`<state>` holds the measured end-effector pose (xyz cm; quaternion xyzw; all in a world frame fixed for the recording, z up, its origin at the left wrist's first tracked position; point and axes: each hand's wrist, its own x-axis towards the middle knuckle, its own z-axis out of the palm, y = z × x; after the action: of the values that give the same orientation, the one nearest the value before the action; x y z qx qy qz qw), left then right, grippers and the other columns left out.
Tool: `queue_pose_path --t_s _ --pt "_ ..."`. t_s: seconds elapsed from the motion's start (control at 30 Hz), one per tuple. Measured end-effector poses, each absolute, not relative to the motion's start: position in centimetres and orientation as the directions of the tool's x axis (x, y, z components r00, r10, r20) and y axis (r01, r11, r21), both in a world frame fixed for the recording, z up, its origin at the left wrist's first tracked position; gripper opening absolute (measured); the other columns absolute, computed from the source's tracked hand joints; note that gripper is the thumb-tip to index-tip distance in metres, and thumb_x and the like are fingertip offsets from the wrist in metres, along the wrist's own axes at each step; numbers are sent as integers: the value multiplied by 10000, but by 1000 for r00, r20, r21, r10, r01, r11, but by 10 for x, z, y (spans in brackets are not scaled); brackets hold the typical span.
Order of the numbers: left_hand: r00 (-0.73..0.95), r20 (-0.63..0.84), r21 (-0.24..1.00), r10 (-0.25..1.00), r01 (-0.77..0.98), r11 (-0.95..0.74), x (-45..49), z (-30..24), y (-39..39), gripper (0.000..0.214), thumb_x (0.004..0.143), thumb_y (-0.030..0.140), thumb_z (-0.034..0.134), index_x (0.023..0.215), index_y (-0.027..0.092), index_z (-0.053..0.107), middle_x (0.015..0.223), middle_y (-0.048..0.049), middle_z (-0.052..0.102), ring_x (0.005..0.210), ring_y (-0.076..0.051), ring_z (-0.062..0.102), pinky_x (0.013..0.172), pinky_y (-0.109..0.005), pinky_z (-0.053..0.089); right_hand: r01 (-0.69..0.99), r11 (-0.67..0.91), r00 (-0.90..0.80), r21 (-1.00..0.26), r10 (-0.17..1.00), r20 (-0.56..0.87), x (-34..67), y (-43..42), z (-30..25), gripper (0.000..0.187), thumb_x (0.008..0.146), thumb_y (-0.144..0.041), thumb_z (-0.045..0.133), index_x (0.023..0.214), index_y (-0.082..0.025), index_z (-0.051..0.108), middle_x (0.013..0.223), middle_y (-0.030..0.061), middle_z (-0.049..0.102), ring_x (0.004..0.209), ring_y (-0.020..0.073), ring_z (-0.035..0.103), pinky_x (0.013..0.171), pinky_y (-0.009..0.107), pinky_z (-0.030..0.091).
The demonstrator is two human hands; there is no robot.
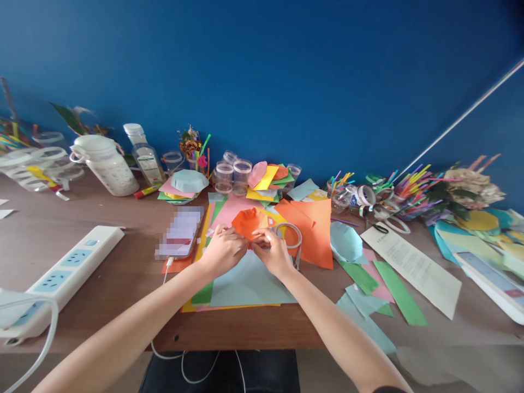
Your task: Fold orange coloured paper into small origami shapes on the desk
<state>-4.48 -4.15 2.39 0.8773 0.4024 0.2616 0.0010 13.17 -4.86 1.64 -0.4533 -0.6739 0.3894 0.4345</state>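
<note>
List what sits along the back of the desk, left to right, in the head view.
White plastic jug → labelled clear bottle → clear plastic cups → coloured paper cut-outs → white tape rolls → coloured straws → paper flowers

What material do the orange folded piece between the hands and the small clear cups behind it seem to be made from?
The orange folded piece looks like thin, matte coloured paper: it has crisp creases and no shine. The small clear cups seem to be thin, glossy transparent plastic, since they are see-through with bright highlights, though glass cannot be ruled out from the look alone.
</note>
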Motion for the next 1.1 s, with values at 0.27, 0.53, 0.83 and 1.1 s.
queue_pose_path --t_s 0.27,0.53,0.83,1.1 --pt "471 393 418 790 674 -609 -46 25 -38 202 889 249 517 831 229 709 808 -3 725 759 -165 614 807 -363 323 292 303 -219 -907 945 245 132 -49 17 216 783 -215 592 998 -219 567 825 19 715 749 162 692 713 289 546" --pt "436 322 557 840 630 -541 -48 27 -36 192 875 283 535 869 239 723 854 -10 730 793 -176 635 843 -366 362 285 301 -199 -910 947 252 133 -48 16 202 778 -222 595 979 -226 576 819 6 718 749 162 695 724 288 547" --pt "360 364 570 859 644 -511 -46 23 -34 285 895 402 508 848 230 731 832 -14 734 708 -158 630 810 -330 391 250 273 -187 -929 955 230 131 -48 16 206 777 -231 592 982 -227 566 802 3 716 736 167 698 704 285 553" --pt "329 404 541 854 667 -513 -42 23 -38 307 900 439 510 843 240 738 815 -15 734 709 -158 623 801 -350 372 228 234 -171 -945 965 198 129 -49 15 205 771 -241 590 973 -232 552 801 6 713 742 174 703 703 290 561"
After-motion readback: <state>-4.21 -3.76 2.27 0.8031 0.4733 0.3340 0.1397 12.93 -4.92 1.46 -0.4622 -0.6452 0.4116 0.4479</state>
